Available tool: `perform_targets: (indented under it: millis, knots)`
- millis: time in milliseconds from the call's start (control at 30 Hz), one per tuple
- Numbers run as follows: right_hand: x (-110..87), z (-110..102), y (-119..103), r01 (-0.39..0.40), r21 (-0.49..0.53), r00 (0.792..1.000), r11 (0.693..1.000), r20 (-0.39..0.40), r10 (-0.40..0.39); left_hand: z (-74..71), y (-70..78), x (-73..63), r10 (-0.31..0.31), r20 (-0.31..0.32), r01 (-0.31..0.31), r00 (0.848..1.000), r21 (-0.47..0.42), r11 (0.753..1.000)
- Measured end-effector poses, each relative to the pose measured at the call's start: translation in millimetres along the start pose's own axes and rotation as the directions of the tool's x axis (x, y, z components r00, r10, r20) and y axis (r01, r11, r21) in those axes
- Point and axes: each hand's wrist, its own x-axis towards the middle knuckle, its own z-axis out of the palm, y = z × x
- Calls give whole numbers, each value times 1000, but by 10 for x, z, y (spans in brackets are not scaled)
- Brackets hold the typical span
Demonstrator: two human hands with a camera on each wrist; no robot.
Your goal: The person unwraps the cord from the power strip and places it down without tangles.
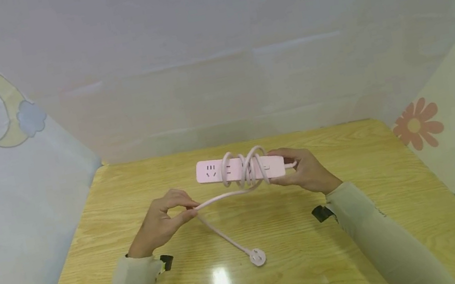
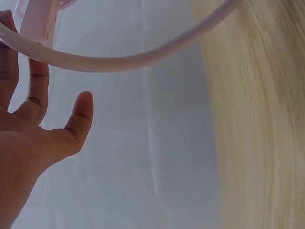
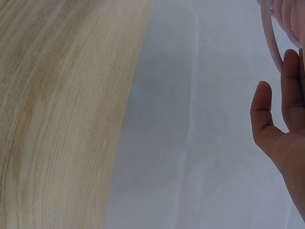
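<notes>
A pale pink power strip (image 1: 211, 171) is held up over the table, its sockets facing the head camera. Several turns of its cord (image 1: 227, 170) loop around the middle and right part of the strip. My right hand (image 1: 306, 171) grips the right end, thumb below and fingers above and behind. To the left, my left hand (image 1: 167, 218) pinches the free cord between thumb and fingers. From there the cord slants down to a round plug (image 1: 257, 257) with its pins facing up. In the left wrist view the cord (image 2: 109, 64) curves past the fingers.
The wood-grain table (image 1: 365, 249) lies beneath both hands. A pale cloth wall (image 1: 219, 97) rises behind its far edge, with printed cloth at both sides, a moon (image 1: 9, 101) on the left and flowers (image 1: 418, 126) on the right.
</notes>
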Motion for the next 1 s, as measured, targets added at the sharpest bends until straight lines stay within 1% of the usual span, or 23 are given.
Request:
perform_targets:
  millis: [67,167,267,300,400,500,667,767,867,1000]
  knots:
    - [-1,3,-4,-5,-1,1000,1000,-6,5,24,-10,7,9,22,-9,1000,-18,1000]
    - [-1,7,-9,-10,-4,1000,1000,-16,10,60,-26,9,10,39,-8,999,-52,999]
    - [-4,9,-8,-14,1,1000,1000,-19,14,86,-36,-6,-17,45,20,999,-77,997]
    - [-7,8,-7,-14,2,1000,1000,-20,14,93,-38,-14,-31,49,34,998,-74,997]
    - [-15,6,-8,-16,4,1000,1000,-24,16,113,-52,-37,-79,70,81,994,-37,996]
    - [-24,6,-10,-15,2,999,1000,-31,15,132,-81,-52,-112,98,112,989,4,994]
    - [-40,10,-7,-8,11,999,1000,-36,8,162,-137,-66,-127,118,125,985,28,992]
    - [-48,15,-6,2,15,999,1000,-32,-2,174,-153,-73,-141,113,134,984,70,989]
    - [-53,20,-5,19,21,1000,1000,-25,-19,178,-151,-78,-180,105,167,978,126,978]
    - [-61,26,-9,32,37,999,999,-17,-32,181,-145,-75,-266,101,246,959,178,953]
